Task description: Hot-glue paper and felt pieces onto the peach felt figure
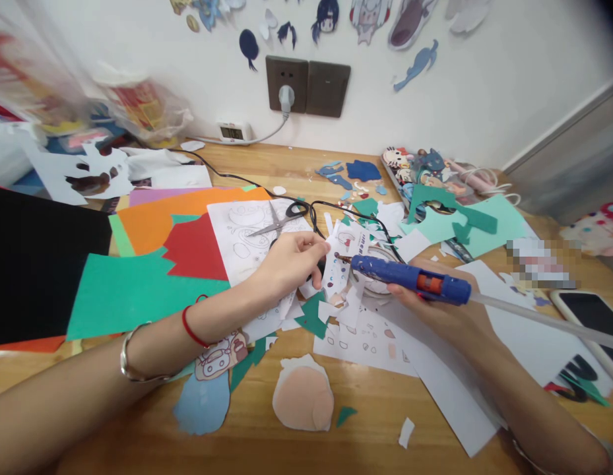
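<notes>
Peach-coloured rounded paper cut-out lies nearest, at 6 o'clock on the wooden desk.

Gluing step, by the look of it: the left hand pinches a small white printed paper piece at centre; the right hand, at 3 o'clock, is wrapped around a blue hot-glue gun, nozzle just beside the piece. Next move calls for a steady nozzle and fingers kept clear of hot glue. Black-handled scissors lie at 12 o'clock.

White wall, wooden desk, perhaps daylight

A home craft desk: paper scraps, wall stickers, plug socket.
</notes>
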`<state>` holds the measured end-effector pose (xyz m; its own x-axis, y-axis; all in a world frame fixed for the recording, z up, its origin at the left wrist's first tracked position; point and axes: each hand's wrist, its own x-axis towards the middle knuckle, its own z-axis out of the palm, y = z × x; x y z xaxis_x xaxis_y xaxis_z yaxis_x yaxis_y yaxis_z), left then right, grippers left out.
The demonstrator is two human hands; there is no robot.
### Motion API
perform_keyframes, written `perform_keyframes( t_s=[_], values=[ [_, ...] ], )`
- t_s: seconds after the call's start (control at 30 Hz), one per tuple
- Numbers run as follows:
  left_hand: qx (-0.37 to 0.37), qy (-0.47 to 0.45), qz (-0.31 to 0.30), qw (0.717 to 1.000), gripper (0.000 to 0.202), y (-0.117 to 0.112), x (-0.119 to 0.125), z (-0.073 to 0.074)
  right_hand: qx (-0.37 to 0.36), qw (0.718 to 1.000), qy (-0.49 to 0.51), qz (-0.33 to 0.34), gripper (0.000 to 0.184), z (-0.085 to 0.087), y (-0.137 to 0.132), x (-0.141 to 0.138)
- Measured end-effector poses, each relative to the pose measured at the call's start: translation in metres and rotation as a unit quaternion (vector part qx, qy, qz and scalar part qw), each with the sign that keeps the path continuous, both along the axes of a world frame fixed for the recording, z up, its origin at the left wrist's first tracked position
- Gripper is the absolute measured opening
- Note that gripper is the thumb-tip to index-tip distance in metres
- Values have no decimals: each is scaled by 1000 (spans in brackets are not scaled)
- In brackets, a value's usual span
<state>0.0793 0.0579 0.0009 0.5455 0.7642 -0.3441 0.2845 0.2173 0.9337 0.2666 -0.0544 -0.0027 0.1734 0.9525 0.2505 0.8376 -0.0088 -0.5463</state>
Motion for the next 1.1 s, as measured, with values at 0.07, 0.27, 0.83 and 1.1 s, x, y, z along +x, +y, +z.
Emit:
perform_keyframes(
  t_s=[0.07,0.27,0.83,1.1],
  values=[
    [2,0,1,1000,20,0,0,0,-2,1000,0,-1,38,0,0,0],
    [1,0,5,1000,21,-1,0,1,-8,1000,1,-17,40,1,0,0],
    [4,3,6,1000,20,0,0,-1,70,996,-36,36,35,-3,0,5],
    [14,10,2,1000,19,0,0,-3,71,995,-42,47,38,-2,-1,3]
  ],
)
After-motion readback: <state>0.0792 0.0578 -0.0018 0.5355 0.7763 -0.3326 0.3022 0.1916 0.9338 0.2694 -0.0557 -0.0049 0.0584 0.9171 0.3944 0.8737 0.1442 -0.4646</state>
